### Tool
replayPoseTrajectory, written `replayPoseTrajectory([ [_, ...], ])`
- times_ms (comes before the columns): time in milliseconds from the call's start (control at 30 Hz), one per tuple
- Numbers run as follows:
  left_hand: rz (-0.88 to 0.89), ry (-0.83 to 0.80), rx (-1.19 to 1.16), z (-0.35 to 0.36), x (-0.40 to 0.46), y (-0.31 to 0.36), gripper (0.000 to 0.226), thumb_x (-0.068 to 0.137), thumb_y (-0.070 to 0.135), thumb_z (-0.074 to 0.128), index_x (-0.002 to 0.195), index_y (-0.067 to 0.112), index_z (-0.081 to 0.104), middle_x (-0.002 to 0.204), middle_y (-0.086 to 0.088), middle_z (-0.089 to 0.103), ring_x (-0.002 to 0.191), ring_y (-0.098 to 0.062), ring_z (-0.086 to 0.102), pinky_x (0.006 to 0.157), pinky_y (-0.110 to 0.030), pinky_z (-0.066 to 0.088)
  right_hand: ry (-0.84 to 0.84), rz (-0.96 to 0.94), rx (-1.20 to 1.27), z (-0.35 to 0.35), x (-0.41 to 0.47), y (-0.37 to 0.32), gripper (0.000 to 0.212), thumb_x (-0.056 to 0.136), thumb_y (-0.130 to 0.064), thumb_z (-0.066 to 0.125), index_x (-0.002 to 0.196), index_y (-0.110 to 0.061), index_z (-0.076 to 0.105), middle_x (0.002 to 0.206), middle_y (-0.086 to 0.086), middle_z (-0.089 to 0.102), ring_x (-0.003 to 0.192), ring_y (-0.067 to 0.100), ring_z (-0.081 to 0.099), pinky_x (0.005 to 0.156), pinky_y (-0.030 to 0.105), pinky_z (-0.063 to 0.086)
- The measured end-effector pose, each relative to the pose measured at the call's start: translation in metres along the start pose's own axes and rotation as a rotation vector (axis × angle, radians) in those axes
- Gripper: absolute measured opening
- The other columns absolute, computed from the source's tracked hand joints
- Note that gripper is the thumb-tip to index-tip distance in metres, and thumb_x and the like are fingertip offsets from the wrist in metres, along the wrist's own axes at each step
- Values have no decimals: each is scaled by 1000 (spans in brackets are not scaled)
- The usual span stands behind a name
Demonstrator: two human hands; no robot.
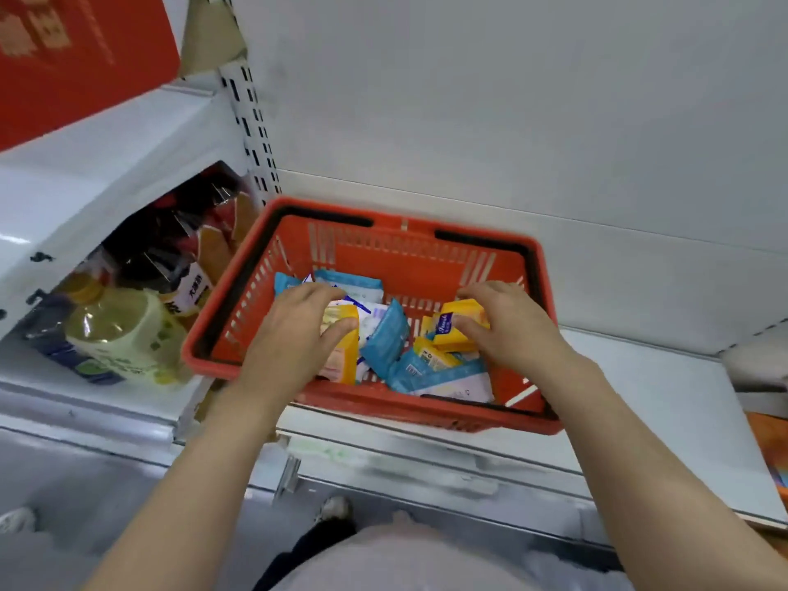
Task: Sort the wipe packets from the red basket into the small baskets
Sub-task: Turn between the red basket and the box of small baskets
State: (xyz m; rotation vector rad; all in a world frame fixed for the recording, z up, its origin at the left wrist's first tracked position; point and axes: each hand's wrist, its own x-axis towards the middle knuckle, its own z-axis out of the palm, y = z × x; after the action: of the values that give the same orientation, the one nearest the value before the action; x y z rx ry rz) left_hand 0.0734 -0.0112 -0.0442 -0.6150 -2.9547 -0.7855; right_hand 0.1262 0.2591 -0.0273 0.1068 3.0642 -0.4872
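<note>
A red basket (239,309) with black handles sits on a white shelf and holds several wipe packets, blue, yellow and white. My left hand (294,330) reaches into its left side and grips a yellow packet (346,356) that stands on edge. On the right side my right hand (507,322) holds another yellow packet (453,325) between thumb and fingers. A blue packet (386,339) leans between the two hands. No small baskets are in view.
The white shelf (665,403) extends to the right of the basket. Left of the basket, a lower bay holds a pale yellow bottle (123,330) and dark bottles. A perforated upright (256,134) rises behind. An orange item (774,450) lies at the far right.
</note>
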Motion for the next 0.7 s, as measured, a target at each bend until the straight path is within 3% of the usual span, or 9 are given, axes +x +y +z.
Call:
replayPoseTrajectory([
  [167, -30, -306, -25, 2, 47, -26, 49, 88, 44, 65, 130, 19, 60, 136, -3, 57, 126, -23, 49, 102, -31, 34, -251, 193, -328, 20, 42, 4, 53, 86, -37, 65, 134, -19, 52, 130, 8, 59, 121, 29, 50, 97, 38, 43],
  [333, -53, -437, -52, 4, 71, -48, 47, 86, 47, 68, 125, 23, 63, 129, -1, 62, 121, -17, 54, 100, -34, 43, -320, 318, -585, 34, 58, -4, 63, 75, -46, 70, 129, -20, 51, 128, 9, 58, 121, 29, 49, 101, 41, 38],
  [433, -74, -553, -26, 6, 75, -58, 50, 82, 50, 71, 126, 26, 62, 130, 0, 61, 121, -17, 53, 100, -33, 45, -331, 404, -512, 39, 59, -10, 61, 71, -45, 78, 121, -18, 57, 123, 9, 60, 114, 29, 55, 93, 39, 46],
  [500, -66, -586, 14, 9, 76, -62, 55, 80, 51, 72, 129, 28, 59, 132, 2, 59, 122, -18, 51, 98, -32, 44, -237, 412, -360, 37, 57, -11, 41, 73, -37, 79, 104, -15, 62, 108, 8, 65, 93, 25, 59, 76, 34, 52],
  [567, -64, -608, 22, 13, 77, -62, 62, 79, 52, 73, 134, 27, 55, 135, 3, 57, 124, -19, 50, 97, -31, 44, -166, 421, -177, 33, 54, -13, 40, 73, -46, 80, 89, -15, 60, 90, 5, 65, 76, 21, 56, 62, 31, 44],
  [633, -31, -619, 60, 16, 78, -60, 66, 78, 50, 75, 135, 26, 54, 135, 2, 56, 123, -19, 50, 96, -32, 44, -145, 438, -39, 30, 50, -17, 48, 70, -57, 79, 86, -15, 60, 83, 4, 64, 73, 21, 58, 61, 33, 46],
  [700, -2, -639, 78, 19, 79, -57, 57, 76, 46, 78, 127, 26, 61, 119, 2, 62, 111, -17, 54, 89, -30, 45, -137, 448, 65, 27, 45, -24, 48, 71, -58, 79, 88, -16, 63, 84, 4, 66, 76, 22, 62, 67, 36, 52],
])
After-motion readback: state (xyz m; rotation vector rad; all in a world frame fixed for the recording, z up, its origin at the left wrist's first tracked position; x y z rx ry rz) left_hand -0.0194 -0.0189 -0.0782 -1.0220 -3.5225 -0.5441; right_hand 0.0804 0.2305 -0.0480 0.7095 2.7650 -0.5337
